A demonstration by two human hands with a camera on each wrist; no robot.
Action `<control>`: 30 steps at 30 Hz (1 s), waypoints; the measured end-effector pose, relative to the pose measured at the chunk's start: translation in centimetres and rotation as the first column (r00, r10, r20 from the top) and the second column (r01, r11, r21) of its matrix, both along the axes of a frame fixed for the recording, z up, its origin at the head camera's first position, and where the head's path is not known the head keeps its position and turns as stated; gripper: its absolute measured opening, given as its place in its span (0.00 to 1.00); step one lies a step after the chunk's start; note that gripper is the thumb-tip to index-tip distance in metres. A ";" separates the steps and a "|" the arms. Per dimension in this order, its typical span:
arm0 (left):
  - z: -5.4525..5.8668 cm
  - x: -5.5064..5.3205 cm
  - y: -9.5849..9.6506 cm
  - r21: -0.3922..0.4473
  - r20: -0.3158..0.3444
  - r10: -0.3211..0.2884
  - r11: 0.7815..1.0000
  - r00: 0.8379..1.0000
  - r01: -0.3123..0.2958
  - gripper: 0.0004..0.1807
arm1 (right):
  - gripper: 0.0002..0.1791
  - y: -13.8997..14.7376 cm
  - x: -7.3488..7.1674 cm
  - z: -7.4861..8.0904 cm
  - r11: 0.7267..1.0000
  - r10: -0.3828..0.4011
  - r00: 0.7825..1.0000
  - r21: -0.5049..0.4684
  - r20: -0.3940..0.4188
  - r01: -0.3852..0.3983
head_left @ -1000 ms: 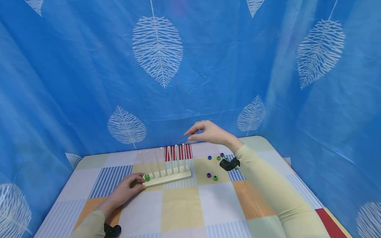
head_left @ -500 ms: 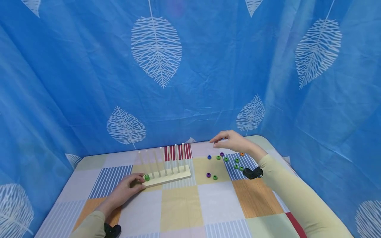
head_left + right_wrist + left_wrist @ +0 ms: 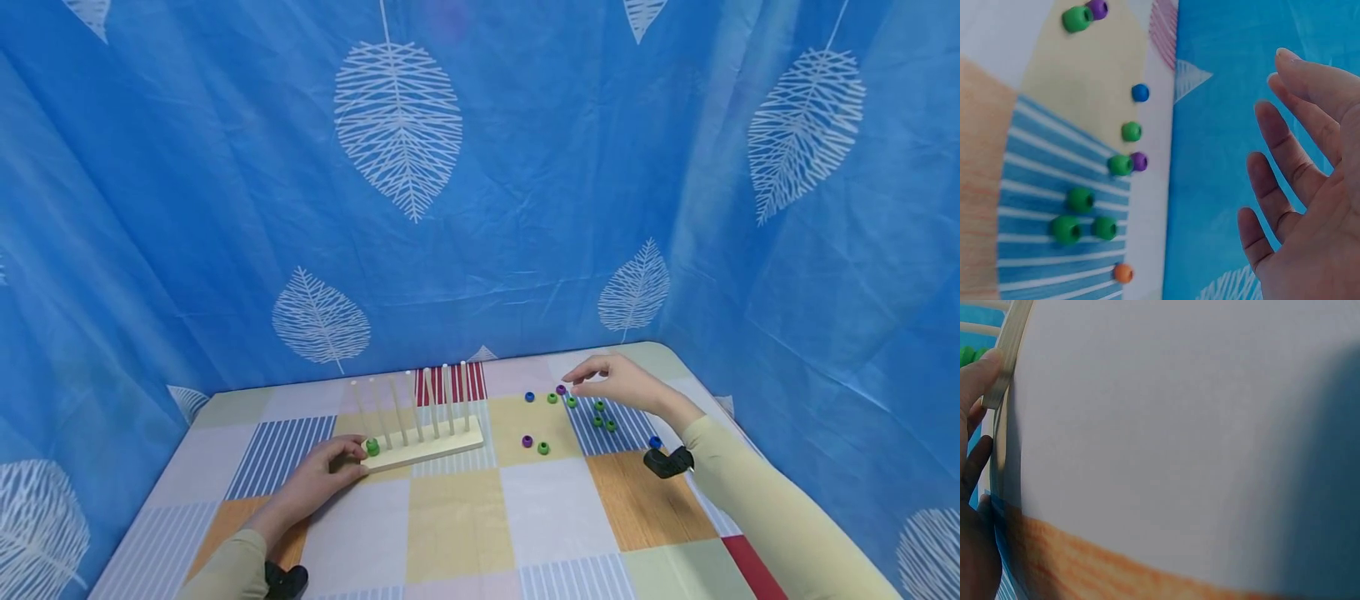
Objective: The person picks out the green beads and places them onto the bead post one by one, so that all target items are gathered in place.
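Observation:
My left hand [image 3: 318, 475] grips the left end of a pale wooden peg rack [image 3: 431, 448]. In the left wrist view its thumb [image 3: 982, 375] lies against the side of the base, with the other fingers behind. Green beads [image 3: 372, 447] sit low on the leftmost peg; the other pegs carry none. My right hand [image 3: 622, 383] hovers over loose beads at the right, fingers relaxed and slightly bent, holding nothing. Nearest to its fingertips are a purple bead [image 3: 561, 389] and a green bead [image 3: 572, 402]. The right wrist view shows this hand [image 3: 1310, 162] apart from the beads.
Several more green beads [image 3: 599, 406] lie on the patchwork tablecloth [image 3: 457, 517]. A blue bead [image 3: 529, 397], a purple bead [image 3: 527, 441], another blue bead [image 3: 656, 442] and an orange bead [image 3: 1124, 273] lie there too. A blue curtain [image 3: 480, 208] encloses the table's back and sides.
My right hand has moved right and down, from above the rack's right end to over the beads. More beads show now. The left hand and rack have stayed put.

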State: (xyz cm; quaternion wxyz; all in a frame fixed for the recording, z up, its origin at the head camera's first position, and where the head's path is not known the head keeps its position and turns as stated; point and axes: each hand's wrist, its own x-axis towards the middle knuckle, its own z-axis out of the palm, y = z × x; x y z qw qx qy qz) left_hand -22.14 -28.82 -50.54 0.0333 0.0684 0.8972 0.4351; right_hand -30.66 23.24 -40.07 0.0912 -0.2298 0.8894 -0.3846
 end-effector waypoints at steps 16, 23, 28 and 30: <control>0.1 0.0 0.0 0.017 0.003 -0.001 1.000 1.000 0.001 0.08 | 0.20 5.0 1.1 -4.2 0.987 -0.156 0.988 0.047 0.009 0.156; 0.2 0.1 0.1 0.022 0.029 0.011 1.000 1.000 -0.012 0.09 | 0.21 6.1 1.4 -5.7 0.976 -0.207 0.977 0.081 0.043 0.203; 0.1 0.1 0.1 0.024 0.028 0.010 1.000 1.000 -0.011 0.10 | 0.21 6.5 1.6 -6.9 0.973 -0.224 0.972 0.077 0.071 0.219; 0.1 0.0 0.1 0.015 0.018 0.008 1.000 1.000 -0.008 0.10 | 0.22 6.6 1.7 -7.3 0.970 -0.238 0.968 0.079 0.085 0.232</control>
